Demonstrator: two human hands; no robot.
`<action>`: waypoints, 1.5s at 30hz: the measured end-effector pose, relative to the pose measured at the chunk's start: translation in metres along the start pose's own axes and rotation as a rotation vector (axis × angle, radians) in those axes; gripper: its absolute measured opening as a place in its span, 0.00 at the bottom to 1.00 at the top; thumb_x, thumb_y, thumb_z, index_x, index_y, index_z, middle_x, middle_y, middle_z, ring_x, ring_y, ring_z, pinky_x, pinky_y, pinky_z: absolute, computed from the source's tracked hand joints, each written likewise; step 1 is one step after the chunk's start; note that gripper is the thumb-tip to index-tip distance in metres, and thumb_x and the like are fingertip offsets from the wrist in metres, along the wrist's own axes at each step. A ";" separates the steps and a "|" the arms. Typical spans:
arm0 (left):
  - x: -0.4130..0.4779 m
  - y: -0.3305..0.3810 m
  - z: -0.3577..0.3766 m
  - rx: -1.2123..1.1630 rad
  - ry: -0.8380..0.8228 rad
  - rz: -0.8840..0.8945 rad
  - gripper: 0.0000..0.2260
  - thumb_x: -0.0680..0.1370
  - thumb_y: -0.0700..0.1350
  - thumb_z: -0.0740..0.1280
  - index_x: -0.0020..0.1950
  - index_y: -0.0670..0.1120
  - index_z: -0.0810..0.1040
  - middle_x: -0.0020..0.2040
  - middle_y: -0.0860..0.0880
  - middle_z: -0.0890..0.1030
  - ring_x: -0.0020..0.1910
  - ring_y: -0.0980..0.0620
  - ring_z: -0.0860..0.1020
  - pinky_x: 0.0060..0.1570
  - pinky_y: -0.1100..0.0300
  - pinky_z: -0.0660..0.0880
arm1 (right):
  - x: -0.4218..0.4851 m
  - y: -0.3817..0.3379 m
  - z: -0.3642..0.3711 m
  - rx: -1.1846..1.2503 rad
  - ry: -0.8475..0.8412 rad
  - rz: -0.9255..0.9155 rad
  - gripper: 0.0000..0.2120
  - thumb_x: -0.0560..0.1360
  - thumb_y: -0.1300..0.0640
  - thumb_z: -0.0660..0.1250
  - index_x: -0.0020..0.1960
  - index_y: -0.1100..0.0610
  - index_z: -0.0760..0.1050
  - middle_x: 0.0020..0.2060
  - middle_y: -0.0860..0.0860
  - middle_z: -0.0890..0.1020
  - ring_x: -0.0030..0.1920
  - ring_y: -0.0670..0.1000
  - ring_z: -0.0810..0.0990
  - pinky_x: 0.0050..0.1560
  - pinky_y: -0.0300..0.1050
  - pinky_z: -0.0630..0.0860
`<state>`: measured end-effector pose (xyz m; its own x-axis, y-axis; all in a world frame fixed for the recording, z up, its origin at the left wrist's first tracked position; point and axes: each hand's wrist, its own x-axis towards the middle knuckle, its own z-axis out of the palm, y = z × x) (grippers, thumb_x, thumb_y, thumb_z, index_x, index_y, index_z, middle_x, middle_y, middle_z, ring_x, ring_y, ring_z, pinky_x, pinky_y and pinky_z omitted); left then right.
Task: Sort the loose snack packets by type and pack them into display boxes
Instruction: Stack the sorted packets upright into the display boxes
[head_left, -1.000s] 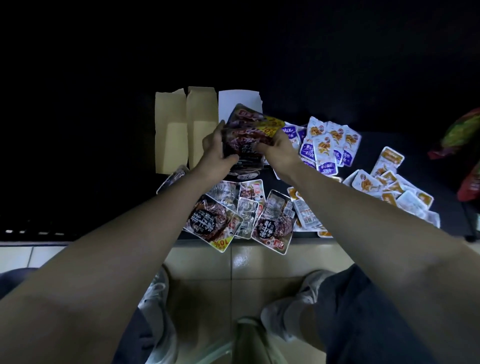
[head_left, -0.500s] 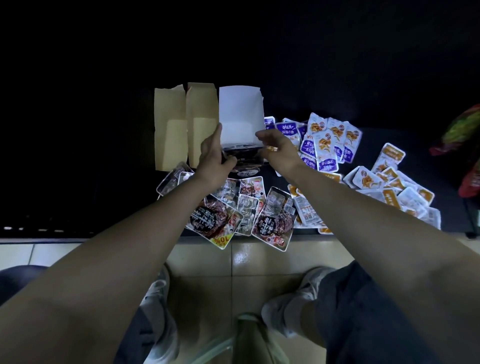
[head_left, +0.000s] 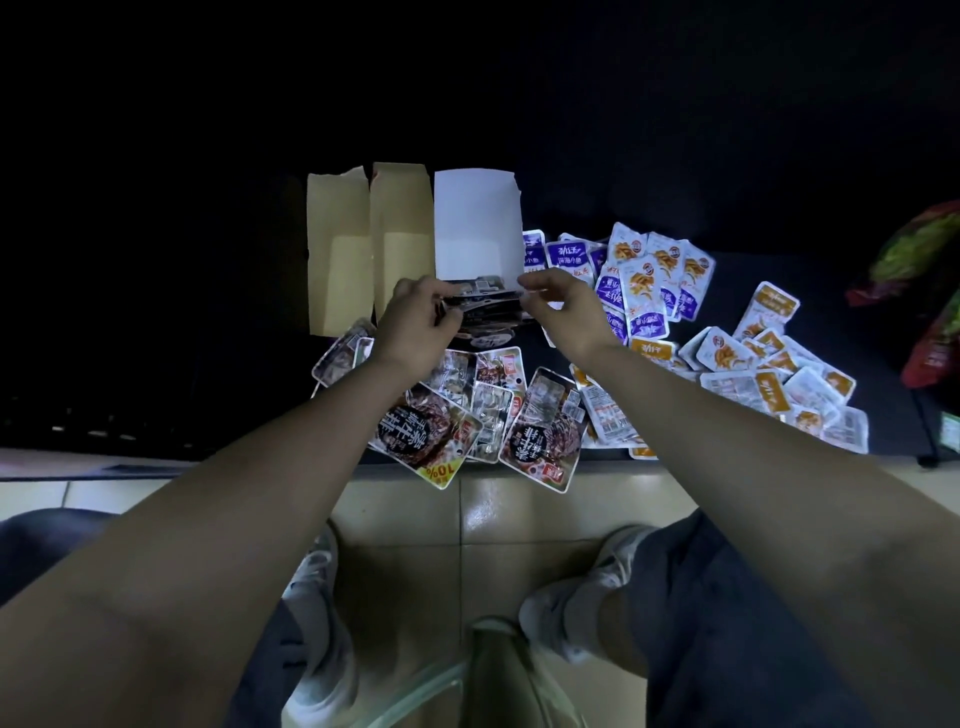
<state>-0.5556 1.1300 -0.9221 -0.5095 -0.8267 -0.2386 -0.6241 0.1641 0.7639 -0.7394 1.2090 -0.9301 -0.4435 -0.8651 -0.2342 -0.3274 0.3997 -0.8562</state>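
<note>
The tabletop (head_left: 727, 312) carries three open boxes toward its far edge: two tan boxes (head_left: 337, 249) and, at their right, a white box (head_left: 475, 223). Loose dark packets (head_left: 426, 426) are heaped at the near edge, purple packets (head_left: 644, 280) just right of the white box, and orange packets (head_left: 769, 374) toward the right edge. A stack (head_left: 485, 306) of dark packets is held at the white box's near, open end, its long axis running left to right across that opening. Its left end is gripped by the left hand (head_left: 418, 322), fingers curled round it; its right end is pinched by the right hand (head_left: 563, 312). Both hands are equally near the box, which lies directly beyond them. A straight push toward the far edge is judged to be required.
</note>
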 end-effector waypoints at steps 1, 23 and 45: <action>-0.004 0.000 -0.002 0.025 0.041 0.016 0.10 0.80 0.43 0.64 0.60 0.45 0.75 0.59 0.44 0.71 0.50 0.48 0.76 0.56 0.57 0.73 | -0.004 0.001 0.000 0.009 0.023 -0.011 0.09 0.78 0.61 0.65 0.58 0.58 0.77 0.55 0.53 0.80 0.51 0.47 0.77 0.54 0.34 0.73; -0.060 -0.082 -0.001 0.415 -0.207 -0.317 0.26 0.73 0.42 0.71 0.69 0.51 0.69 0.70 0.42 0.60 0.69 0.39 0.59 0.66 0.51 0.65 | -0.064 0.033 0.093 -0.478 -0.322 0.310 0.11 0.72 0.54 0.73 0.51 0.56 0.76 0.47 0.53 0.81 0.50 0.54 0.80 0.47 0.45 0.77; -0.059 -0.067 0.024 0.097 -0.196 -0.327 0.21 0.82 0.44 0.60 0.73 0.40 0.64 0.69 0.39 0.71 0.64 0.41 0.72 0.57 0.56 0.68 | -0.114 0.082 0.043 -1.048 -0.375 0.279 0.43 0.66 0.41 0.75 0.68 0.59 0.56 0.64 0.58 0.61 0.66 0.59 0.64 0.65 0.53 0.68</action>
<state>-0.4979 1.1808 -0.9733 -0.3718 -0.7267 -0.5776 -0.8209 -0.0331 0.5701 -0.6803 1.3273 -0.9936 -0.3911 -0.6723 -0.6285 -0.8686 0.4954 0.0106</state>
